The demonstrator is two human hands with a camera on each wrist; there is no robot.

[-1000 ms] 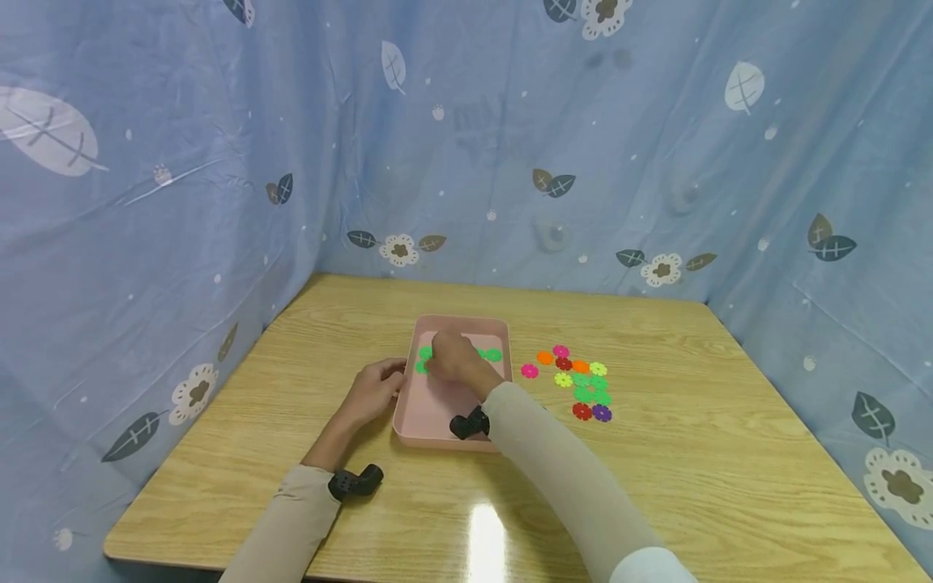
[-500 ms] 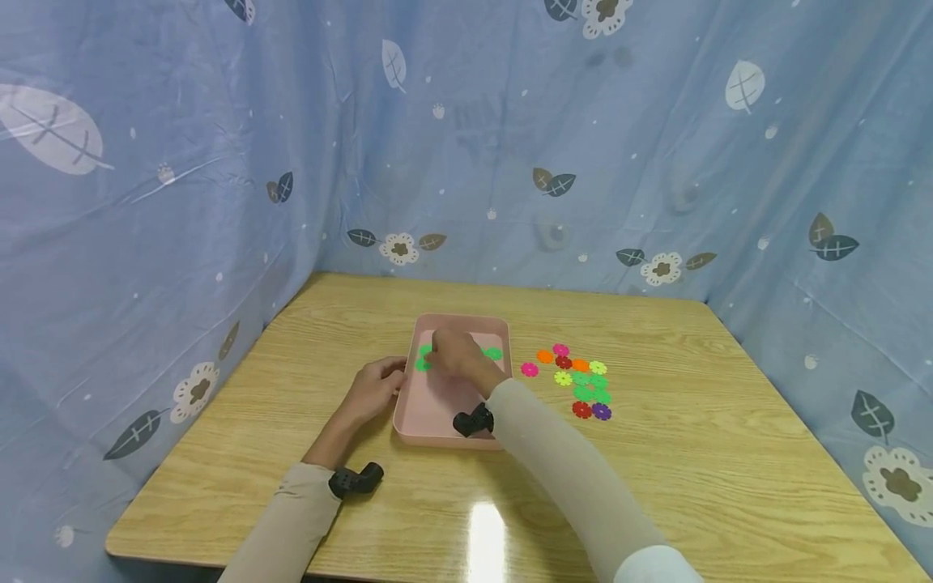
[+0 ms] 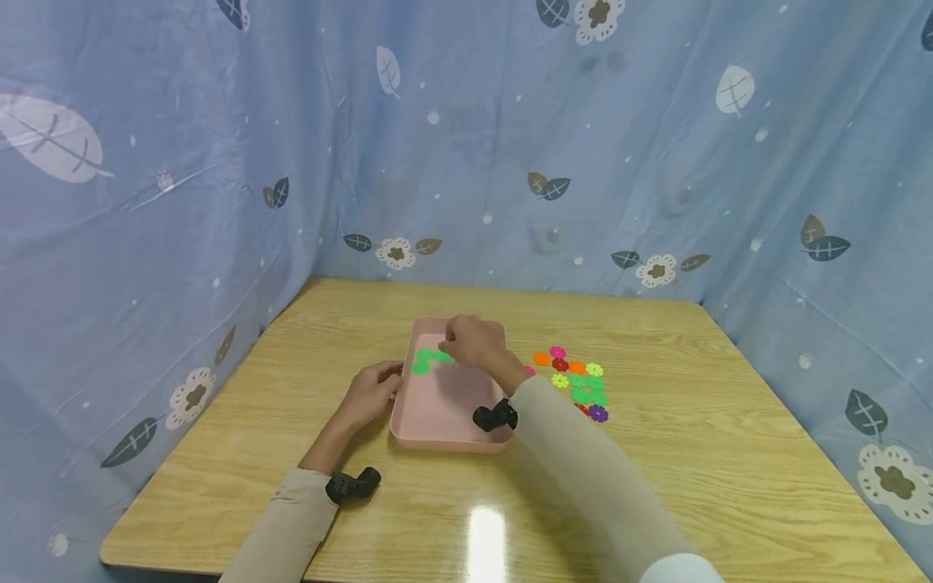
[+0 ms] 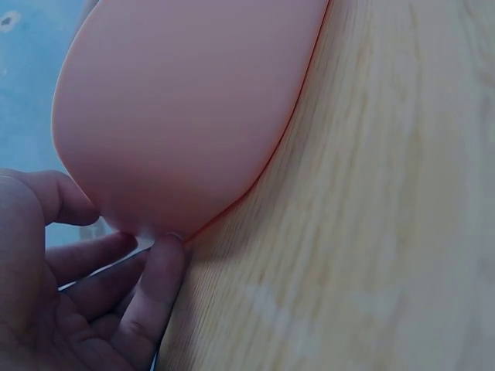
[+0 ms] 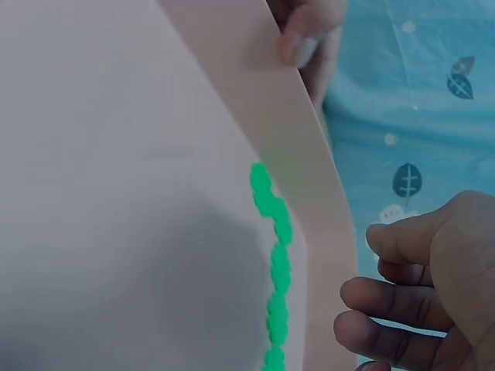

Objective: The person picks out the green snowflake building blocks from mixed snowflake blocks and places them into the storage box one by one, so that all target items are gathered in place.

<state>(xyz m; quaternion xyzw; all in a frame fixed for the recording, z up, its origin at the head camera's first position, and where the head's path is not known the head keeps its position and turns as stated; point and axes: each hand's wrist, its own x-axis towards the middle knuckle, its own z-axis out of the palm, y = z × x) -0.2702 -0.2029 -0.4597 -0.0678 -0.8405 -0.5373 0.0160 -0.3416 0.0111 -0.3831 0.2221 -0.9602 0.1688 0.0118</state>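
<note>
A shallow pink tray (image 3: 445, 445) lies on the table. My left hand (image 3: 370, 395) holds its left edge; in the left wrist view, the fingers (image 4: 158, 270) touch the tray's outer wall. In the right wrist view a left fingertip (image 5: 298, 50) laps over the rim. Several green flower-shaped discs (image 3: 423, 356) form a line along the tray's far end, also seen as a green row (image 5: 278, 270) from the right wrist. My right hand (image 3: 475, 340) hovers above the far part of the tray, hiding some discs. Its fingers are loosely bent and hold nothing.
To the right of the tray lie loose flower discs: orange ones (image 3: 541, 359), pink ones (image 3: 557, 352), yellow ones (image 3: 594, 369), green ones (image 3: 578, 394) and a purple one (image 3: 598, 414). A blue patterned curtain (image 3: 466, 146) surrounds the table's back and sides.
My right hand has lifted and shifted right over the tray, uncovering more of the green discs at the left. My left hand stays at the tray's edge.
</note>
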